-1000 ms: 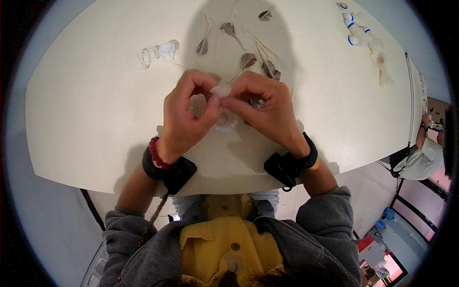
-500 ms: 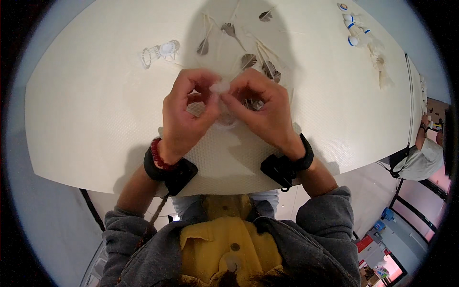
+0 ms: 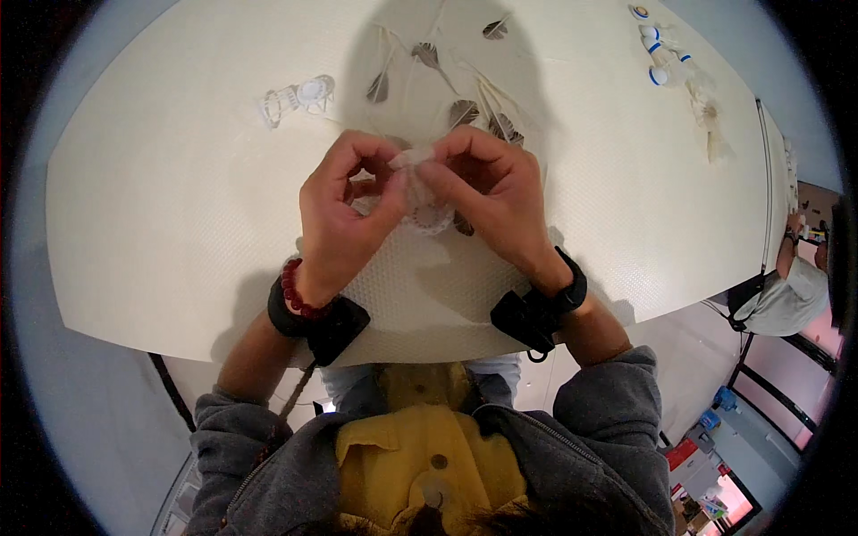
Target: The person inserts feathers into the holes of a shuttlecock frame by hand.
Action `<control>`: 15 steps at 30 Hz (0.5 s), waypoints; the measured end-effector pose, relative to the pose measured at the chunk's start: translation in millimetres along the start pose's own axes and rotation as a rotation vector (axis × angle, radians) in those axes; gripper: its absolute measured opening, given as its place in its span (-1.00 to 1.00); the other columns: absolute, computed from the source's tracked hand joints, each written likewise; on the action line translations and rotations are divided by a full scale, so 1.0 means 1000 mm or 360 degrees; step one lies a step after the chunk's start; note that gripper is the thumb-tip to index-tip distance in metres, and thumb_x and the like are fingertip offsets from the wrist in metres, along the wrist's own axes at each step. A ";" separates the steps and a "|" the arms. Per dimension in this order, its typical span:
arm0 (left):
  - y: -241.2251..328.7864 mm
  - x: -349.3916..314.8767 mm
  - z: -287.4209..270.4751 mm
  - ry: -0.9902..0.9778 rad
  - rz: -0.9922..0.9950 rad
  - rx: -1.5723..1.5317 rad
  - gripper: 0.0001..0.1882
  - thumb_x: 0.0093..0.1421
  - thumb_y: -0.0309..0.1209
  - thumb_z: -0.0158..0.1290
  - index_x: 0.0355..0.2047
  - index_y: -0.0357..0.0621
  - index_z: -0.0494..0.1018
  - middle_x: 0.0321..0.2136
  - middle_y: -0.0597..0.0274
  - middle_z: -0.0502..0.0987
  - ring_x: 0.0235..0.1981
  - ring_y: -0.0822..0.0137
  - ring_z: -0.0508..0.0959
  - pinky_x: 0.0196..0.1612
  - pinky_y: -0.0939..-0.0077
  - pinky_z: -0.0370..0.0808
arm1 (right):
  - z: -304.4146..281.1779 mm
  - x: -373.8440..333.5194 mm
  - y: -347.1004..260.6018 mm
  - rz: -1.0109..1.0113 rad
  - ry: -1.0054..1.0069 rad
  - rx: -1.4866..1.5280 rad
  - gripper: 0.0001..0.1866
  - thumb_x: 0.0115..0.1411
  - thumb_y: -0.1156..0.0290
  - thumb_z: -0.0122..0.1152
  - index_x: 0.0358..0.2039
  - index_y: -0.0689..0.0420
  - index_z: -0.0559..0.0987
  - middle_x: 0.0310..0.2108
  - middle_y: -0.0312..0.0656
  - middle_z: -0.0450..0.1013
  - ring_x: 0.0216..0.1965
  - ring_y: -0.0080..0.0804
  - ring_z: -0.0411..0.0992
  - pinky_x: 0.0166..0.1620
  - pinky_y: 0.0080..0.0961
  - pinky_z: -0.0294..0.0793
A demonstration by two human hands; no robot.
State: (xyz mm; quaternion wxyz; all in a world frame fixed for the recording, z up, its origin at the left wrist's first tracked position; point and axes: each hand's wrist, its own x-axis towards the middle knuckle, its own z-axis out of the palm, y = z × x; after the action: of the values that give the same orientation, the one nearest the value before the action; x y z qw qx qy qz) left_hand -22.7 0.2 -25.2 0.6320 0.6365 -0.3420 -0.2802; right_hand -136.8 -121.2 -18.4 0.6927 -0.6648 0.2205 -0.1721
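Note:
Near the middle of the table, both hands hold a white, see-through piece that looks like a plastic shuttlecock skirt (image 3: pixel 429 219). Its wide, holed rim hangs toward me, below the fingertips. The narrow whitish end is pinched at the top. My left hand (image 3: pixel 344 205) has thumb and forefinger closed on the left side of that end. My right hand (image 3: pixel 503 201) pinches the right side, its thumb laid across the front. Fingers cover part of the piece. Just beyond the hands lie loose feathers (image 3: pixel 464 113) with dark tips and pale quills.
A similar white plastic skirt (image 3: pixel 302 98) lies to the far left. At the far right are several white shuttlecocks with blue bands (image 3: pixel 659 75) and a pale feathered piece (image 3: pixel 710 121). Another person's arm and light sleeve (image 3: pixel 791 290) show beyond the table's right edge.
The plastic skirt has tilted, so more of its holed rim shows under my fingers. My right thumb has risen slightly, and both hands stay on the piece.

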 end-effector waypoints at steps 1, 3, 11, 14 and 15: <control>0.001 0.000 0.000 0.0000 0.0000 -0.0001 -0.85 0.05 -0.58 0.03 -0.33 -0.25 0.37 -0.42 0.34 0.41 -0.38 0.58 0.41 -0.30 0.66 0.48 | 0.000 0.000 0.002 -0.0035 0.0017 -0.0020 -0.87 0.09 0.43 0.19 -0.41 0.23 0.50 -0.57 -0.36 0.44 -0.53 -0.73 0.37 -0.47 -0.74 0.37; 0.003 0.000 0.000 -0.0060 -0.0050 0.0004 -0.85 0.05 -0.57 0.03 -0.32 -0.24 0.37 -0.42 0.34 0.41 -0.38 0.59 0.40 -0.31 0.67 0.47 | 0.000 0.000 0.003 -0.0069 0.0036 -0.0040 -0.86 0.09 0.42 0.20 -0.40 0.23 0.50 -0.57 -0.36 0.45 -0.53 -0.72 0.37 -0.47 -0.73 0.37; 0.004 0.001 0.001 -0.0116 -0.0075 0.0104 -0.87 0.05 -0.56 0.04 -0.35 -0.27 0.36 -0.47 0.32 0.40 -0.42 0.59 0.40 -0.36 0.68 0.47 | -0.001 0.000 0.003 -0.0052 0.0079 -0.0073 -0.86 0.10 0.41 0.19 -0.39 0.21 0.51 -0.55 -0.35 0.45 -0.51 -0.71 0.39 -0.43 -0.72 0.39; 0.005 0.001 0.001 -0.0095 -0.0042 0.0129 -0.89 0.06 -0.56 0.04 -0.39 -0.28 0.35 -0.50 0.33 0.39 -0.44 0.60 0.40 -0.39 0.68 0.47 | 0.000 0.000 0.000 -0.0092 0.0078 -0.0021 -0.86 0.09 0.41 0.19 -0.39 0.21 0.51 -0.53 -0.35 0.46 -0.49 -0.70 0.39 -0.42 -0.72 0.40; 0.006 0.001 0.001 -0.0091 -0.0044 0.0129 -0.90 0.06 -0.56 0.04 -0.41 -0.28 0.35 -0.50 0.33 0.39 -0.44 0.60 0.40 -0.39 0.68 0.47 | 0.001 0.000 0.000 -0.0094 0.0075 -0.0017 -0.86 0.09 0.41 0.19 -0.39 0.21 0.51 -0.53 -0.35 0.46 -0.49 -0.70 0.39 -0.42 -0.72 0.40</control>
State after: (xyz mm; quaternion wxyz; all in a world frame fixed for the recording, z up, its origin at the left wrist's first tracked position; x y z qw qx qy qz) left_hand -22.8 -1.0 -19.3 0.5916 0.6580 -0.3623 -0.2929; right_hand -136.5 -120.5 -18.7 0.6783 -0.6705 0.2181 -0.2070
